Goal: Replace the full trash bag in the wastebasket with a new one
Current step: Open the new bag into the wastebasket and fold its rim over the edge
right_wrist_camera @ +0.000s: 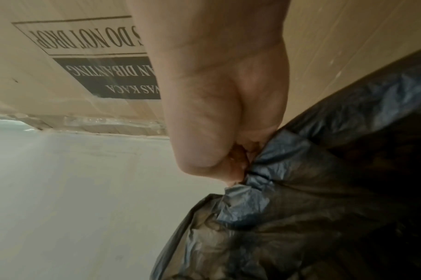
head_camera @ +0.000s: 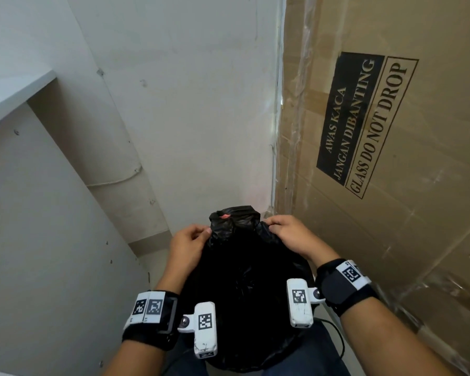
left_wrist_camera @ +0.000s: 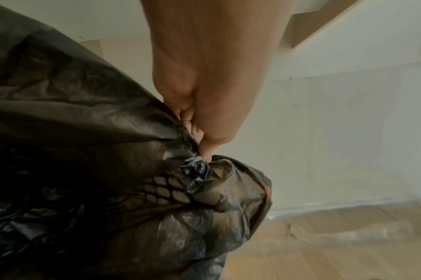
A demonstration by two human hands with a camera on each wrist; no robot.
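A black plastic trash bag (head_camera: 244, 289) fills the lower middle of the head view, close to my body. My left hand (head_camera: 193, 236) pinches a gathered fold of the bag's top edge on its left side. My right hand (head_camera: 278, 226) pinches the top edge on its right side. A small red strip (head_camera: 224, 216) shows at the far lip of the bag. In the left wrist view my thumb and fingers (left_wrist_camera: 204, 145) squeeze bunched plastic (left_wrist_camera: 195, 170), and a mesh pattern (left_wrist_camera: 166, 191) shows through the bag. In the right wrist view my fingers (right_wrist_camera: 238, 166) hold a crumpled fold (right_wrist_camera: 259, 178). The wastebasket itself is hidden.
A tall cardboard box (head_camera: 391, 131) marked GLASS DO NOT DROP stands close on the right. A white wall (head_camera: 187, 104) is ahead. A white cabinet side (head_camera: 38, 226) with a shelf edge (head_camera: 17, 90) closes the left. A thin white cable (head_camera: 114, 181) runs along the wall.
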